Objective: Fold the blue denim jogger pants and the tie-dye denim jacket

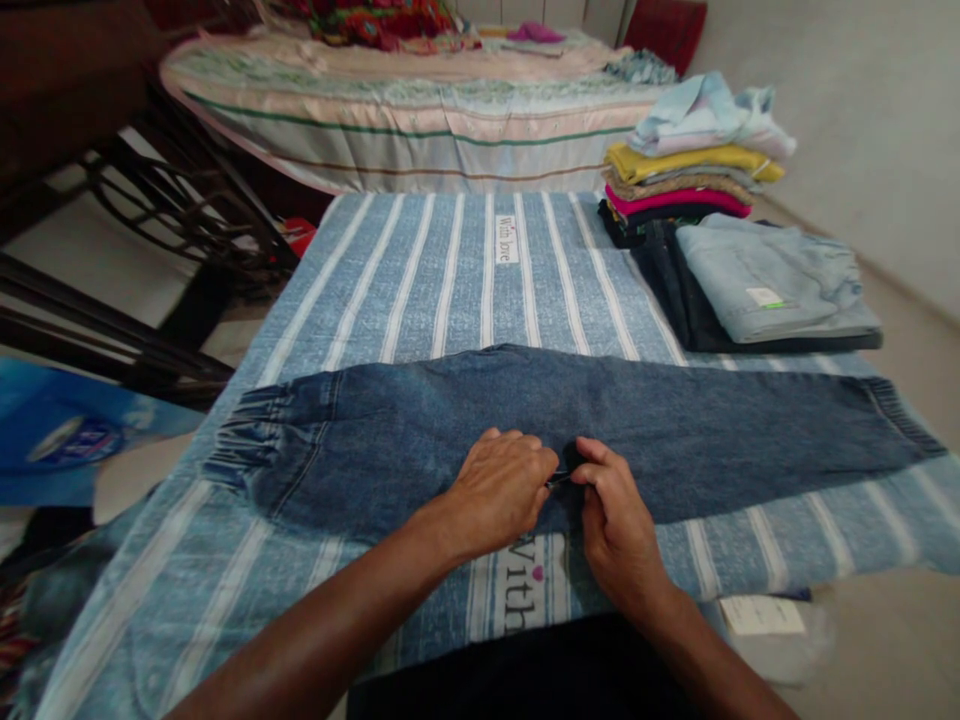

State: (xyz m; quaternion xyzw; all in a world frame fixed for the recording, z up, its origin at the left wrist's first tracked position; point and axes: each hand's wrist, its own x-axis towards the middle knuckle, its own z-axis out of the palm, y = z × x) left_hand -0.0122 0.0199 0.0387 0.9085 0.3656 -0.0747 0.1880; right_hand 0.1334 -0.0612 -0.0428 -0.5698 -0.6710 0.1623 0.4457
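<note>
A pair of blue jeans [420,415], folded lengthwise, lies flat across the striped cloth, its gathered elastic waist at the left and its cuff at the right. Over the near edge of the jeans, my left hand [506,485] is closed, fingers curled. My right hand [611,510] faces it closely, thumb and fingers pinched together. Between the fingertips shows a small dark piece [572,457] with a thin, shiny sliver below it; both are too small to name. What sits inside each grip is mostly hidden.
The striped blue cloth [435,270] covers the table. Folded light-blue jeans [765,275] lie on dark ones at the right, beside a stack of folded clothes [690,175]. A bed [420,130] stands behind, a dark metal-framed stand [172,200] at the left.
</note>
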